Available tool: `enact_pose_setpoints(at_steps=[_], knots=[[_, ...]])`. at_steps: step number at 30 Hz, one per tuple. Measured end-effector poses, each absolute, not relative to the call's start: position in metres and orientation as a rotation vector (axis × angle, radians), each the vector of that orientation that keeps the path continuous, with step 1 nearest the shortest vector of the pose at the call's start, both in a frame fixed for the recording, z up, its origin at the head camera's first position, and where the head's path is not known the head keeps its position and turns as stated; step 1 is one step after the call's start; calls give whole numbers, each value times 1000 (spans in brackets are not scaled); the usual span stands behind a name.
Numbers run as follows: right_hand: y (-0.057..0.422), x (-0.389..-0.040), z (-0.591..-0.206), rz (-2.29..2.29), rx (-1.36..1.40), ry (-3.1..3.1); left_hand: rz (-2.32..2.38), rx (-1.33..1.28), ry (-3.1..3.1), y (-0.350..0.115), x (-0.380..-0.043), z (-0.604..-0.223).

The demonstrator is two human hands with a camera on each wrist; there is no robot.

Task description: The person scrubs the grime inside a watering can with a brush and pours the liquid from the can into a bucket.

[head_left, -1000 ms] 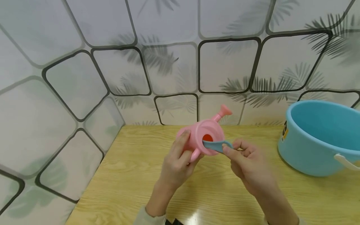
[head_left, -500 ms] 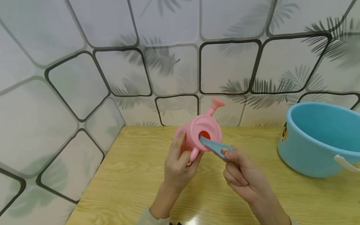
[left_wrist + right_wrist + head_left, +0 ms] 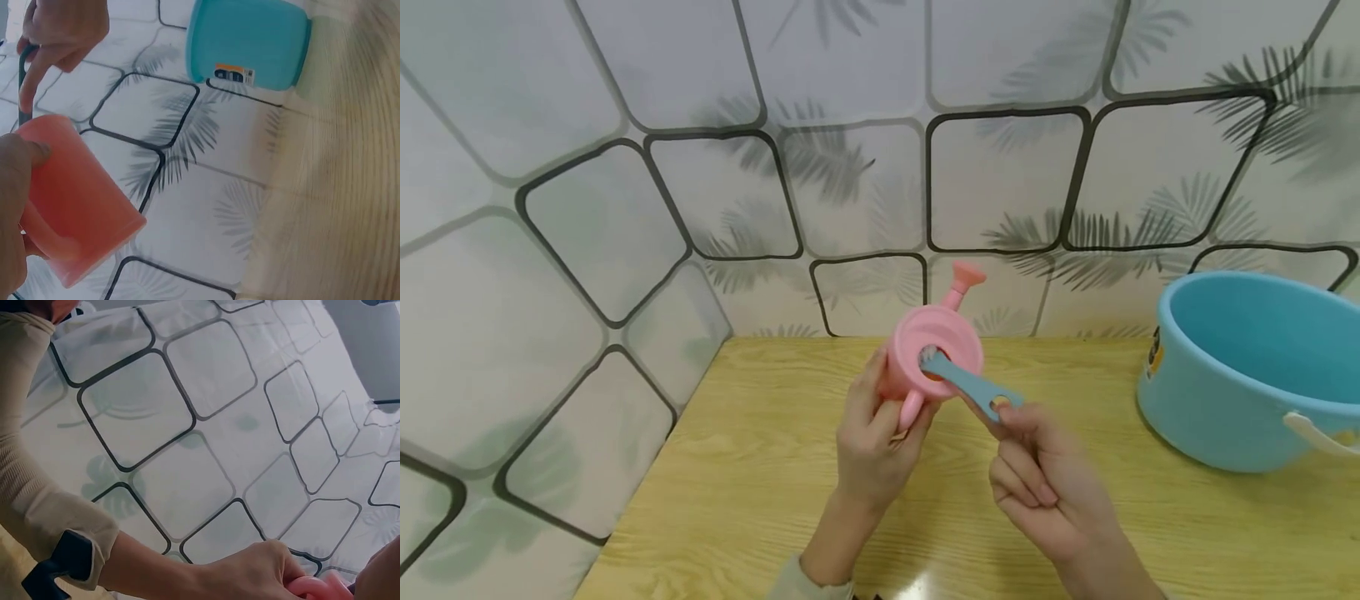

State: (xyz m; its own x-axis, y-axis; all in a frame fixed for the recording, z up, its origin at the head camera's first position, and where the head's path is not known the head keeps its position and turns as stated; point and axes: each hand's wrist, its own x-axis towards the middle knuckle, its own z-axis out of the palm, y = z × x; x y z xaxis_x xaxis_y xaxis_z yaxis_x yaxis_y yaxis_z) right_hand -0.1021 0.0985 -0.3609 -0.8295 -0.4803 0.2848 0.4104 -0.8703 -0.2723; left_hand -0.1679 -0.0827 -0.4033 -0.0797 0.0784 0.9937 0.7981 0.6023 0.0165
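Working the blue brush (image 3: 967,384) at the inner hole of the pink watering can (image 3: 955,340) looks like the step in hand, and a steady can is probably half of it. The can is held up off the desk (image 3: 760,467), in front of its back edge and to the right of its back left corner, mouth tilted toward the person, spout (image 3: 957,296) pointing up and away. The left hand (image 3: 872,442) has its fingers wrapped round the body beside the loop handle (image 3: 911,410); that grip is best kept firm but off the mouth, leaving the brush room. The right hand (image 3: 1052,483) pinches the brush's holed end, forefinger stretched along it and the other fingers folded in. The bristles (image 3: 928,356) show at the hole; whether they touch its edge cannot be told. Pinching so far back gives reach but may let the head twist, so the forefinger should steer. Short strokes, with the left hand turning the can, ought to cover the edge evenly. The light blue bucket (image 3: 1225,400) stands well apart, to the right.
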Motion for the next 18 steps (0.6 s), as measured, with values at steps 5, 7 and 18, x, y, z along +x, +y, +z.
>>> enact_pose_setpoints(at_steps=[5,7,18], knots=[[96,-106,-362,-2664,-471,309,-697,-734,-1564,-72,-164,-410],[97,-107,-362,-2691,-452,343,-690,-724,-1571,-69,-162,-414],[84,-106,-364,-2893,-205,1424,-670,-709,-1639,-61,-158,-419]])
